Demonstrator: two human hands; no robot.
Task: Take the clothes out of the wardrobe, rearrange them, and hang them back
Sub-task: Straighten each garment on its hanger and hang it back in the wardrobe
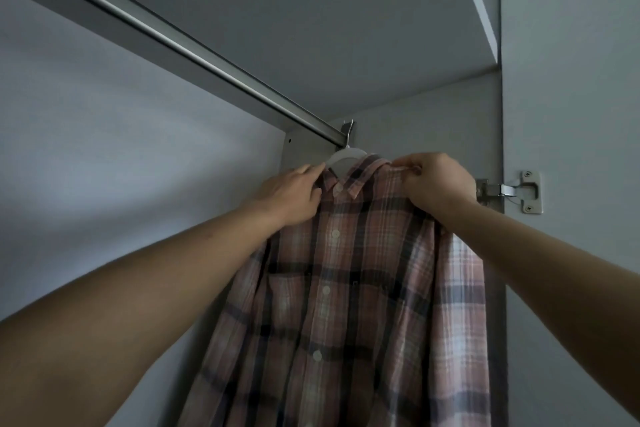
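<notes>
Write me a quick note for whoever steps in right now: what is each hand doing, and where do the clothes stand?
Left hand: flat on the plaid shirt at its left shoulder by the collar; no clear grip.
Right hand: pinching the shirt's right shoulder fabric.
The shirt is buttoned on a white hanger, whose hook sits at the far right end of the wardrobe rail.
Done: this shirt is hung.
Left: straighten its shoulders and let go. No other garment is in view, so I cannot tell how many remain.
</notes>
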